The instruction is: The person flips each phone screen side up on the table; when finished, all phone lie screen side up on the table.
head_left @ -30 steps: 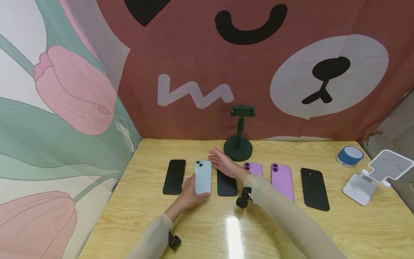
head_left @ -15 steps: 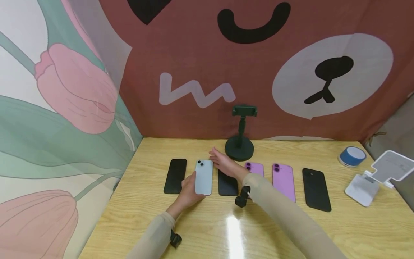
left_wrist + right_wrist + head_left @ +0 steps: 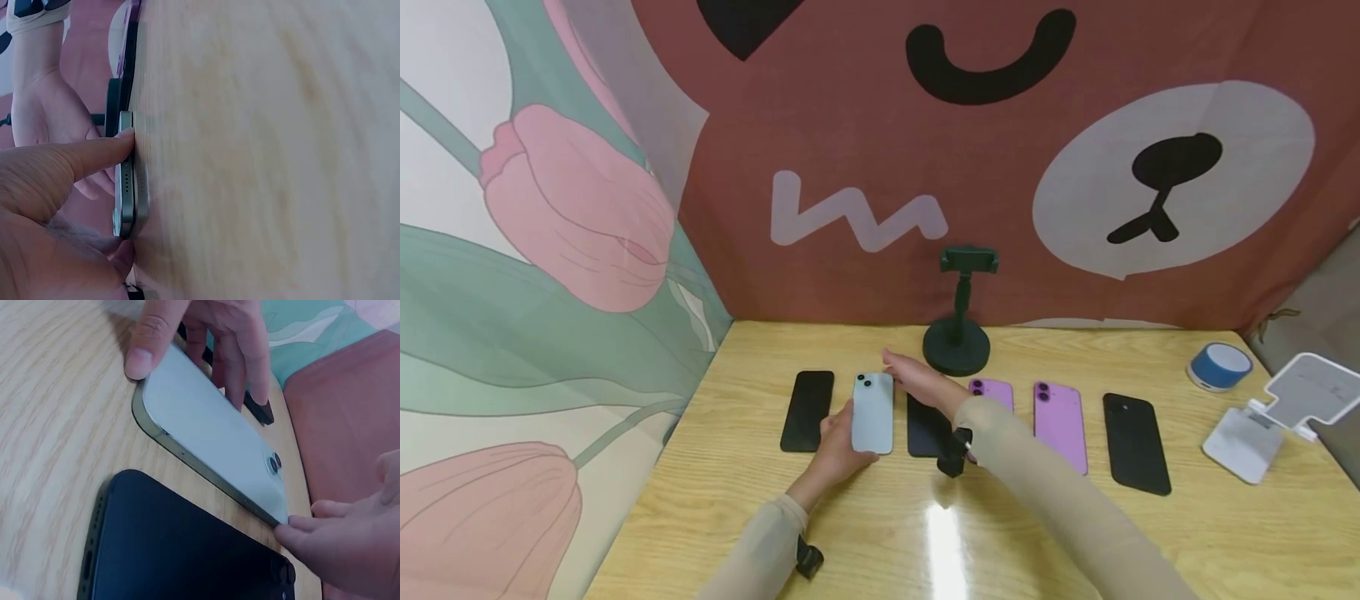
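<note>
A light-blue smartphone (image 3: 874, 421) lies face down, its two camera lenses at the far left corner. My left hand (image 3: 837, 446) holds it at the near end and left side; in the left wrist view its thumb (image 3: 103, 155) presses against the bottom edge, close over the table. My right hand (image 3: 922, 383) reaches to the far right corner, fingers extended. In the right wrist view the fingertips (image 3: 289, 532) meet that corner. Just right of this phone lies a dark smartphone (image 3: 927, 432), partly hidden under my right hand and wrist. To the left is a black smartphone (image 3: 808, 408).
Two purple smartphones, one (image 3: 992, 393) partly behind my right sleeve and another (image 3: 1060, 421) beside it, continue the row to a black smartphone (image 3: 1137, 442). A dark green phone stand (image 3: 957, 346) rises behind. At right are a blue-and-white round object (image 3: 1219, 367) and a white folding stand (image 3: 1243, 446).
My right hand has turned slightly, its fingers now closer together at the light-blue smartphone's corner. My left thumb has drawn in a little along the near edge. The phones keep their places.
</note>
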A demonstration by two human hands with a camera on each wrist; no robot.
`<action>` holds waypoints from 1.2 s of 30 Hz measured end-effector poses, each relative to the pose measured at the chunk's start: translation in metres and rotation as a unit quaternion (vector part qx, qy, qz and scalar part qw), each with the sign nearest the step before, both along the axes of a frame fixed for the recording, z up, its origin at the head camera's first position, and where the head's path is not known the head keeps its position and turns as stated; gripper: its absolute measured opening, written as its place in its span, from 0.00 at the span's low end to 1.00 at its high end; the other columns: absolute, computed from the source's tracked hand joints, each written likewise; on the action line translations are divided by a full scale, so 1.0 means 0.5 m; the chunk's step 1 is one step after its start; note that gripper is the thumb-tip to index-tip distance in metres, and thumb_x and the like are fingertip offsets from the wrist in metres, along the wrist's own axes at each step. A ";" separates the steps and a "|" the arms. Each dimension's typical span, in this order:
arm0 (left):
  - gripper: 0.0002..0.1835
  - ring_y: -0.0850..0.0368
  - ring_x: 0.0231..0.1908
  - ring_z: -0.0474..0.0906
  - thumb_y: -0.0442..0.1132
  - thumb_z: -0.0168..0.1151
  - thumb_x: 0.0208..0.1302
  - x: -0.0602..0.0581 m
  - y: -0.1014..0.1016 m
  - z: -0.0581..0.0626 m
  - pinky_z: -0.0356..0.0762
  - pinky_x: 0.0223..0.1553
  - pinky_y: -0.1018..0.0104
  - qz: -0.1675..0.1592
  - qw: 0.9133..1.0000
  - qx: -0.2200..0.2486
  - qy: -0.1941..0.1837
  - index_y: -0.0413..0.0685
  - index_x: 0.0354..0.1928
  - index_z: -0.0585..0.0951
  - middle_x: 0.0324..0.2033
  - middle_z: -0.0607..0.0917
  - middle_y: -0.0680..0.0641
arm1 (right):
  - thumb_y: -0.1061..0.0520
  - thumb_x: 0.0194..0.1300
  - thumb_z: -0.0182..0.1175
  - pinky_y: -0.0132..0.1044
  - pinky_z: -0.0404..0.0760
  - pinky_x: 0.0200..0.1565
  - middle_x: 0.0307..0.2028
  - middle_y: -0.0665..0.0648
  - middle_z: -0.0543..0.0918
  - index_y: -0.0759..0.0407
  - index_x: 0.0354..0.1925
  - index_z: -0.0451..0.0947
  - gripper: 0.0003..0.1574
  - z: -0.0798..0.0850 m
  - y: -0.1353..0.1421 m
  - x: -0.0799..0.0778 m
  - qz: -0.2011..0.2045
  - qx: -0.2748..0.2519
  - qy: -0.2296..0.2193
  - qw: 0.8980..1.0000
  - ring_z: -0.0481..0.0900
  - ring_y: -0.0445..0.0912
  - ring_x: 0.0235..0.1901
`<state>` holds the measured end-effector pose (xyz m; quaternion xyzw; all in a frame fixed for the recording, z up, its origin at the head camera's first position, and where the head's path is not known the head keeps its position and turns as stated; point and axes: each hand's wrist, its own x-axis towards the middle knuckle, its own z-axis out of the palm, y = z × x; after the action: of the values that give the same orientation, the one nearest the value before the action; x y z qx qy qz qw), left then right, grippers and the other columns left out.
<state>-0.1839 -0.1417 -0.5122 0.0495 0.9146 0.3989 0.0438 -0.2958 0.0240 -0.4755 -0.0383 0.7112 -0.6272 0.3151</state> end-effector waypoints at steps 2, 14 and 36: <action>0.55 0.37 0.58 0.56 0.34 0.77 0.43 0.000 -0.002 0.000 0.61 0.57 0.46 -0.003 1.000 0.003 0.006 0.29 0.69 0.53 0.65 0.64 0.33 | 0.41 0.76 0.34 0.51 0.44 0.69 0.72 0.67 0.45 0.67 0.73 0.43 0.41 0.000 -0.006 0.003 -0.004 0.041 0.016 0.999 0.41 0.57 0.72; 0.56 0.37 0.57 0.55 0.33 0.77 0.43 0.005 -0.010 -0.002 0.59 0.57 0.44 -0.022 1.000 0.004 0.012 0.29 0.70 0.50 0.63 0.67 0.31 | 0.31 0.71 0.34 0.54 0.41 0.68 0.74 0.63 0.40 0.62 0.74 0.39 0.50 0.010 -0.017 0.016 -0.018 0.096 0.025 0.995 0.39 0.56 0.72; 0.61 0.37 0.53 0.63 0.35 0.78 0.41 -0.008 -0.005 0.000 0.68 0.53 0.44 -0.032 0.999 -0.022 0.026 0.41 0.73 0.47 0.55 0.66 0.30 | 0.35 0.72 0.37 0.58 0.52 0.65 0.72 0.64 0.49 0.63 0.73 0.43 0.46 0.011 -0.027 0.005 -0.049 0.005 -0.040 0.998 0.48 0.62 0.69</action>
<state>-0.1877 -0.1441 -0.5122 0.0881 0.9218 0.3760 0.0337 -0.2932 0.0103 -0.4700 0.0236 0.7019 -0.6396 0.3126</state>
